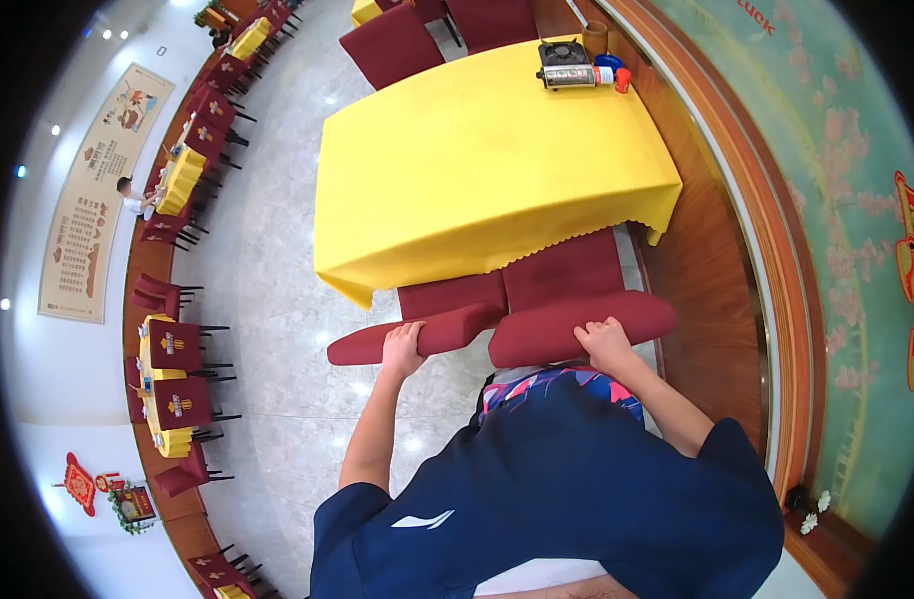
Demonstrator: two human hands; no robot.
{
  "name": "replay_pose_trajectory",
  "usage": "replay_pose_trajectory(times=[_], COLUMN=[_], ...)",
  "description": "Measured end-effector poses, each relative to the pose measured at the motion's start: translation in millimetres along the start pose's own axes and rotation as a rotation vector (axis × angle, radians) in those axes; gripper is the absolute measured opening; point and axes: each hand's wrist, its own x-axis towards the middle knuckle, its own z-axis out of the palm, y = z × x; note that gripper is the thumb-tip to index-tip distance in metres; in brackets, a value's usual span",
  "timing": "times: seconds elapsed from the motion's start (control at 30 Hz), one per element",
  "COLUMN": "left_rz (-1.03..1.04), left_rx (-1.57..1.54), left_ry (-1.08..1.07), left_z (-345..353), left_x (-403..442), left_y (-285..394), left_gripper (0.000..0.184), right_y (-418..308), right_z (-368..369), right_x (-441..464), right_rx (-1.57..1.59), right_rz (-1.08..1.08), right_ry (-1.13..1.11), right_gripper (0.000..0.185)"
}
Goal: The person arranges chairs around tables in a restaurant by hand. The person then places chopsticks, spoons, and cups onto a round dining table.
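Two dark red upholstered chairs stand side by side below me, their seats partly under the yellow tablecloth (487, 160). My left hand (403, 348) is closed over the top of the left chair's backrest (452, 329). Over the right chair's backrest (547, 327), my right hand (605, 341) is curled in the same way, fingers on its top edge. The left backrest is turned at a slight angle to the right one, and their inner ends nearly meet. The chair legs are hidden.
On the table's far right corner are a portable gas stove (565, 66), a red cup (623, 80) and a brown container (596, 38). A wood-panelled wall (701, 240) runs along the right. Across the grey tiled floor (267, 299), a person (133, 198) sits among more tables and chairs.
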Motion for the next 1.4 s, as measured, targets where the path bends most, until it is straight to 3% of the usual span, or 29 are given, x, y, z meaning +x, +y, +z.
replay_pose_trajectory(times=[0.37, 0.67, 0.77, 1.0, 1.17, 1.37, 1.4], left_rz=[-0.064, -0.045, -0.021, 0.056, 0.159, 0.089, 0.082], left_rx=[0.037, 0.051, 0.053, 0.033, -0.035, 0.108, 0.111], left_ry=[0.049, -0.004, -0.004, -0.04, 0.025, 0.094, 0.115], left_z=[20.1, 27.0, 24.8, 7.7, 6.2, 6.3, 13.8], left_x=[1.3, 2.8, 2.7, 2.4, -12.9, -37.8, -36.3], left_y=[1.0, -5.1, -5.3, -13.6, -36.7, -59.7, -63.6], left_gripper=[0.056, 0.055, 0.054, 0.056, 0.074, 0.091, 0.078], right_y=[16.0, 32.6, 17.5, -30.8, -73.0, -107.7, -112.3], right_z=[-3.3, -2.2, 3.0, 11.2, 5.7, -7.1, -8.6], right_x=[-6.5, -21.8, -26.4, -52.6, -71.5, -79.9, -80.3], right_rx=[0.072, 0.155, 0.12, 0.082, 0.022, 0.034, 0.041], right_rz=[-0.031, 0.131, 0.167, 0.243, 0.252, 0.326, 0.355], right_ry=[0.08, 0.195, 0.114, 0.151, 0.091, 0.018, -0.018], right_gripper=[0.03, 0.036, 0.034, 0.038, 0.046, 0.051, 0.05])
